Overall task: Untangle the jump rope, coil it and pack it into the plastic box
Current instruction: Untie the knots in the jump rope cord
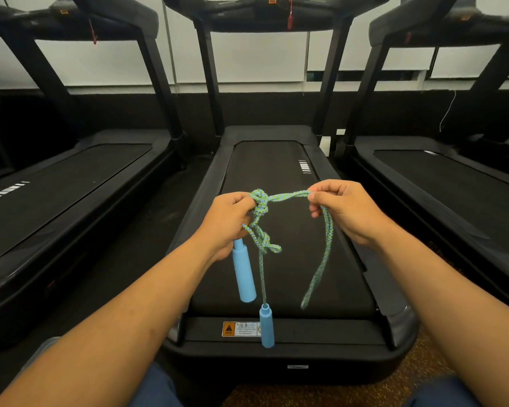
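A green-and-blue braided jump rope (288, 196) with two light blue handles hangs between my hands above the middle treadmill. My left hand (228, 220) grips the rope at a thick knot (260, 202); one handle (244, 273) sticks down from under that hand. A smaller knot (266, 243) sits lower, and below it the second handle (266, 326) dangles on a single strand. My right hand (343, 210) pinches the doubled rope to the right of the big knot, and a loop (321, 259) hangs down from it. No plastic box is in view.
Three black treadmills stand side by side: the middle one (279, 171) straight ahead, with a warning sticker (238, 329) on its rear edge, and one (65, 183) on the left, another (453, 183) on the right. My knees in blue trousers show at the bottom edge. Speckled carpet lies underfoot.
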